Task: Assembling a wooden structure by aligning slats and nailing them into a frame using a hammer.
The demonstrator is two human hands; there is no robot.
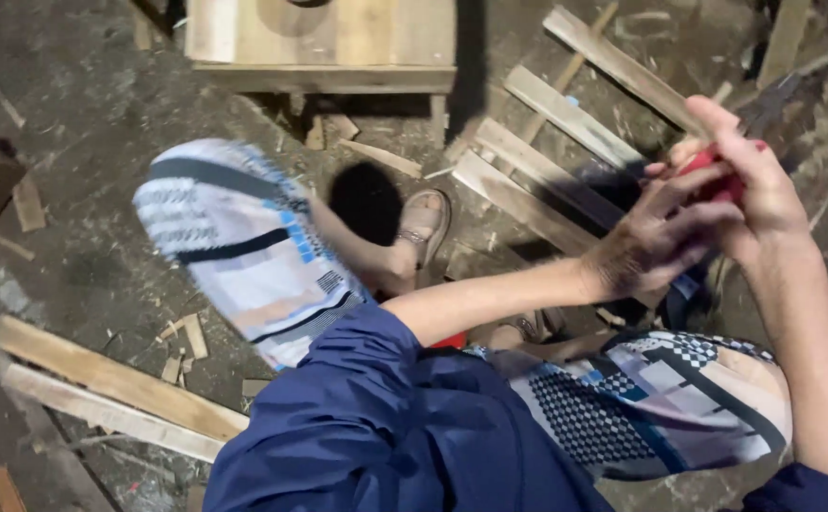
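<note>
Both my hands meet at the upper right, over my right knee. My right hand [754, 180] is wrapped around the red handle [708, 171] of a dark metal tool [772, 100] whose tip points up and to the right. My left hand [646, 242] reaches across from the lower left and closes its fingers on the same red handle. Most of the handle is hidden by the fingers. My patterned shorts [243, 246] and blue sleeve [376, 417] fill the lower middle.
Several wooden slats [547, 161] lie on the dusty floor under my hands. A wooden box-like stool [324, 43] stands at the top. More planks [110, 389] lie at the lower left. My sandalled foot [423, 228] rests among wood chips.
</note>
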